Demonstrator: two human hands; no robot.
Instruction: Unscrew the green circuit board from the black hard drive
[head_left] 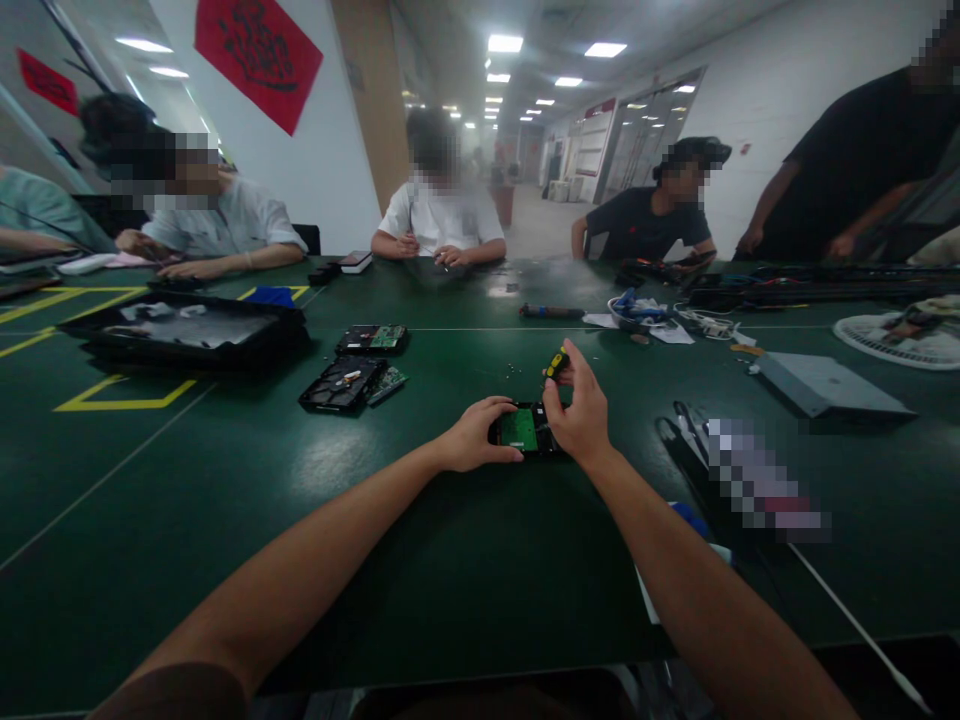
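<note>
A hard drive [519, 428] with a green circuit board facing up lies on the green table in front of me. My left hand [480, 434] grips its left end, thumb along the near edge and fingers along the far edge. In my right hand [581, 405] is a yellow-and-black screwdriver [556, 362], held upright between thumb and fingers over the drive's right part. Its tip is hidden by the hand. Several tiny screws [512, 372] are scattered just beyond the drive. Another hard drive [373, 339], a black drive casing [343, 384] and a loose circuit board [387, 385] lie to the left.
Black stacked trays [187, 335] stand at the left near yellow tape marks. At the right are a grey metal box [832, 385], a blurred-out object with a white cable, and a white basket [900, 342]. Several people sit or stand around the far side of the table [247, 480].
</note>
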